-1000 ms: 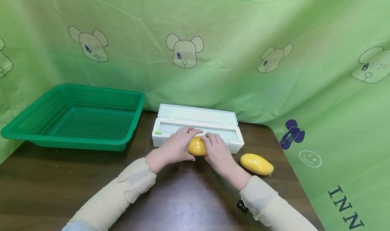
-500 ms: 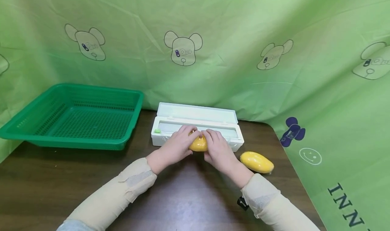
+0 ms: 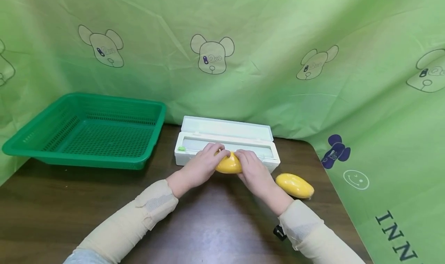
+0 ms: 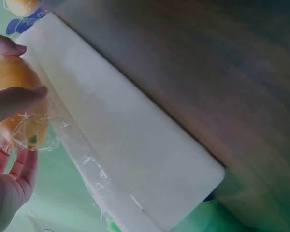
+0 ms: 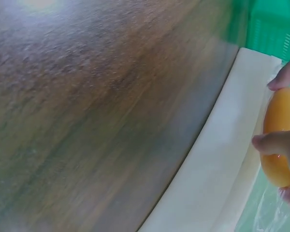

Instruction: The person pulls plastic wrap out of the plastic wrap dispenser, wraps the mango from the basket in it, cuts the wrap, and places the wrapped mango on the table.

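Yellow fruit, shiny, w/ crinkly clear wrap bunched on it, held up at white box's front edge; touching or not, can't tell. L hand & R hand both grip it, fingers curled round, hiding pt of it; R wrist cam cuts it off.

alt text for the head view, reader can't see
A person's left hand and right hand grip a yellow fruit at an open white box on a dark table. A second yellow fruit lies to the right, a green basket to the left, and a green curtain hangs behind.
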Demonstrator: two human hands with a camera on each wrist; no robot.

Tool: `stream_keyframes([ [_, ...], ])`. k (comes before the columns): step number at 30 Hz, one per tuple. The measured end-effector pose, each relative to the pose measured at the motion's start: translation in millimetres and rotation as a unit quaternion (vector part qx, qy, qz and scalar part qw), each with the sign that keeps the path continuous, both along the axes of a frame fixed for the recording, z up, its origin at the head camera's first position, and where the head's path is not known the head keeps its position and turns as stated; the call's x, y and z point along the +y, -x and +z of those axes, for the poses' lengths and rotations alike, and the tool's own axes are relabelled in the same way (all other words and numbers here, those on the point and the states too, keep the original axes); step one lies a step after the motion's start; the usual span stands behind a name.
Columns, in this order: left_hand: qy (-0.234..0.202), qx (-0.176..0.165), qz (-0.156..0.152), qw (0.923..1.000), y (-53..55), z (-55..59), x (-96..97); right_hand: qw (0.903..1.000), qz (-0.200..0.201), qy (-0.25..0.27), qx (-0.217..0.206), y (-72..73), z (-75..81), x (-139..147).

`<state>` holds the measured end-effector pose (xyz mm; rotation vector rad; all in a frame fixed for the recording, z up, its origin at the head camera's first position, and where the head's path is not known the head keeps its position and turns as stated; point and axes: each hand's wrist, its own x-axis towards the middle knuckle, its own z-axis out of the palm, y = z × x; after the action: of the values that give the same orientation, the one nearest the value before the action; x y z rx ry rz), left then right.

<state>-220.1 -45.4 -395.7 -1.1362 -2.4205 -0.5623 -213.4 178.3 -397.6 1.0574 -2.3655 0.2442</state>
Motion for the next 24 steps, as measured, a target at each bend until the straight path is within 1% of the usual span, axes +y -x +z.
stream_keyframes([
  [4, 0.002, 0.006, -0.008, 1.0000, -0.5, -3.9, -1.6, 0.9999, 0.004, 0.015, 0.002, -1.7, -0.8, 2.9],
  [7, -0.003, 0.003, -0.009, 1.0000, -0.9, -4.1, -1.5, 0.9995, 0.010, 0.030, -0.008, -1.3, -0.6, 4.6],
  [11, 0.002, -0.013, -0.005, 0.9999, -3.5, -2.6, -0.6, 0.9991, 0.012, 0.038, -0.010, -0.3, -3.2, 6.9],
  [14, 0.011, -0.038, -0.003, 0.9992, -6.0, -1.7, 0.3, 0.9992, 0.011, 0.039, 0.000, -0.8, -6.4, 8.5],
  [17, 0.012, -0.054, -0.002, 0.9984, -7.0, -2.2, 0.0, 0.9988, 0.017, 0.044, 0.012, -1.2, -8.5, 8.7],
  [24, -0.011, -0.054, -0.004, 0.9985, -6.8, -4.4, -3.2, 0.9981, 0.031, 0.046, 0.026, -0.8, -12.4, 6.9],
])
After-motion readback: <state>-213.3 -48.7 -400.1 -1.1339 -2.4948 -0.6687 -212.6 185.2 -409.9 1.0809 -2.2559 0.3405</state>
